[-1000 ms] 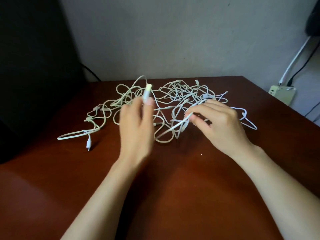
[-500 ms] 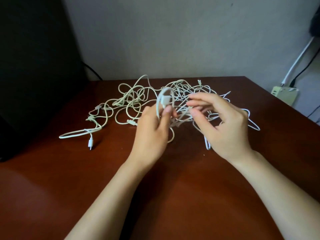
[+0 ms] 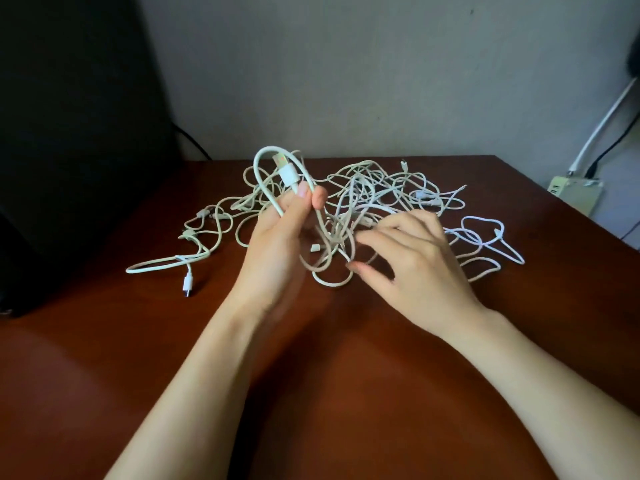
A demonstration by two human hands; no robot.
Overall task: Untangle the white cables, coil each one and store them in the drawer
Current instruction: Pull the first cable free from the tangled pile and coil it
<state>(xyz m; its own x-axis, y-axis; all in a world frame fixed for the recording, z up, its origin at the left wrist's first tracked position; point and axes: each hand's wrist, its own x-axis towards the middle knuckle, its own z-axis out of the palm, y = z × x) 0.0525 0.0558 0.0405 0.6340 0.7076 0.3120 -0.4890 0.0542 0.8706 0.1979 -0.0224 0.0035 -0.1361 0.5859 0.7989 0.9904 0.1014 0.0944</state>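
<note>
A tangle of white cables (image 3: pixel 391 192) sprawls across the far half of the brown table (image 3: pixel 311 393). My left hand (image 3: pixel 277 244) is raised above the table and pinches one white cable just below its USB plug (image 3: pixel 285 169), with a loop arching up over the fingers. My right hand (image 3: pixel 415 265) hovers at the right of that cable, fingers spread and loosely bent among the strands; whether it holds any strand I cannot tell. A loose cable end with a small plug (image 3: pixel 187 284) lies at the left. No drawer is in view.
A dark object (image 3: pixel 69 133) stands along the table's left side. A grey wall is behind. Off the table's right rear corner sits a pale power strip (image 3: pixel 575 194) with white and black cords running up the wall.
My left hand has lifted the cable end higher and formed a loop beside the USB plug. My right hand has dropped lower and spread its fingers into the strands.
</note>
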